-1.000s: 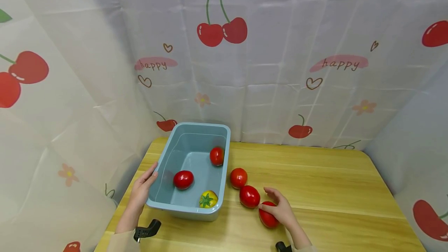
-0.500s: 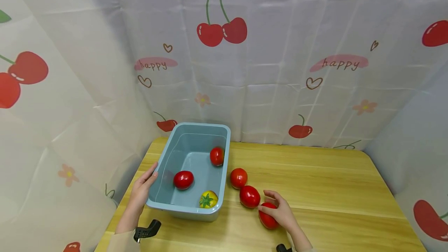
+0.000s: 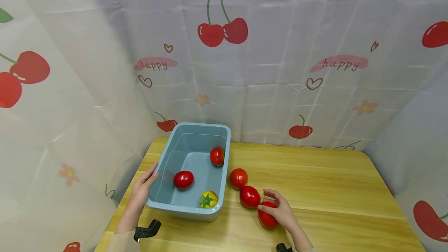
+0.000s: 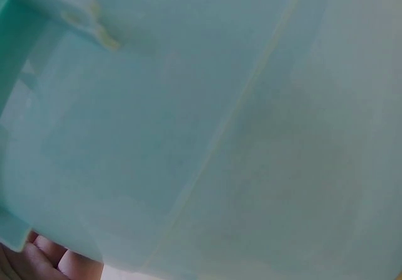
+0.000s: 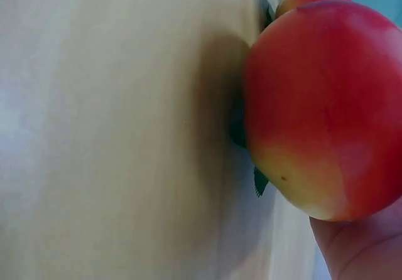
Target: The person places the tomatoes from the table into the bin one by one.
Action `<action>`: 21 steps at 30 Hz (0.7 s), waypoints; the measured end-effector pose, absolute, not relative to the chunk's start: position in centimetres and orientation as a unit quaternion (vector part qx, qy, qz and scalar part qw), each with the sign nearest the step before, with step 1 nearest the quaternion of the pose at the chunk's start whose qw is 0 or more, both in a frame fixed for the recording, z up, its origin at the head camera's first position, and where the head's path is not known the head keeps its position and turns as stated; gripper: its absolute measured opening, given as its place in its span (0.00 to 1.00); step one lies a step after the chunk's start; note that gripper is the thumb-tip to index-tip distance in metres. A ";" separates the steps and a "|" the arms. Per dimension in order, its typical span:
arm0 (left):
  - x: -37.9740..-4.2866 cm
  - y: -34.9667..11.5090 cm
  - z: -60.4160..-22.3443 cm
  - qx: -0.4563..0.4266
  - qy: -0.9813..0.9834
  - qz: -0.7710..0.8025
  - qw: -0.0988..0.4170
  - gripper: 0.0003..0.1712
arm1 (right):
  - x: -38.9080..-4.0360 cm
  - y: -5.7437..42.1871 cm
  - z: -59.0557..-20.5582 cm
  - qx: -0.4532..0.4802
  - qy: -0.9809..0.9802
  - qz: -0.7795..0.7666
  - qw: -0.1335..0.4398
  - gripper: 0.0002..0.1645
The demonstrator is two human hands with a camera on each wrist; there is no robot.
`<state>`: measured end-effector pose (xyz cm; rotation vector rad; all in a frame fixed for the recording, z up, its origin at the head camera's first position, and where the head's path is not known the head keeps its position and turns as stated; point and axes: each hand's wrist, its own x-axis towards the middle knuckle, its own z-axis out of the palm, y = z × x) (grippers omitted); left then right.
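Note:
On the wooden table, my left hand (image 3: 141, 188) grips the left rim of a light blue plastic bin (image 3: 189, 207), whose outer wall (image 4: 188, 135) fills the left wrist view. Inside the bin lie two red tomatoes, one near the middle (image 3: 183, 180) and one by the right wall (image 3: 217, 156), plus a yellowish one with a green star-shaped top (image 3: 208, 199). My right hand (image 3: 280, 209) holds a red tomato (image 3: 267, 217) at the table surface. Close up, that tomato (image 5: 326, 110) shows a yellow patch, with green leaves underneath.
Two more red tomatoes, a rounder one (image 3: 238, 178) and a darker one (image 3: 250, 196), lie in a row between the bin and my right hand. A cherry-printed curtain (image 3: 266, 100) hangs behind the table (image 3: 325, 189) and at both sides.
My right hand and the tomato it holds have shifted very slightly to the left. The left hand, the bin and the other tomatoes stay where they were.

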<state>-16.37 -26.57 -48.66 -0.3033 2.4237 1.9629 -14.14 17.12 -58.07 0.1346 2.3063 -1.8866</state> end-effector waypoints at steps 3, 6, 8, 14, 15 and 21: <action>-16.4 -26.6 -48.6 -0.097 0.773 0.626 0.003 0.33 | -14.3 17.1 -57.7 0.045 0.770 -0.632 0.078 0.36; -16.4 -26.5 -48.6 -0.098 0.774 0.626 0.002 0.33 | -14.4 17.1 -57.5 0.043 0.770 -0.632 0.075 0.35; -16.4 -26.5 -48.6 -0.096 0.774 0.626 0.002 0.33 | -14.5 17.2 -57.3 0.042 0.770 -0.632 0.075 0.35; -16.4 -26.6 -48.6 -0.094 0.776 0.624 0.000 0.33 | -14.8 17.3 -56.9 0.033 0.772 -0.631 0.069 0.36; -16.4 -26.6 -48.6 -0.094 0.776 0.624 0.000 0.33 | -14.9 17.3 -56.8 0.032 0.772 -0.631 0.068 0.36; -16.3 -26.6 -48.7 -0.095 0.776 0.623 -0.001 0.33 | -15.2 17.2 -56.2 0.029 0.775 -0.628 0.065 0.36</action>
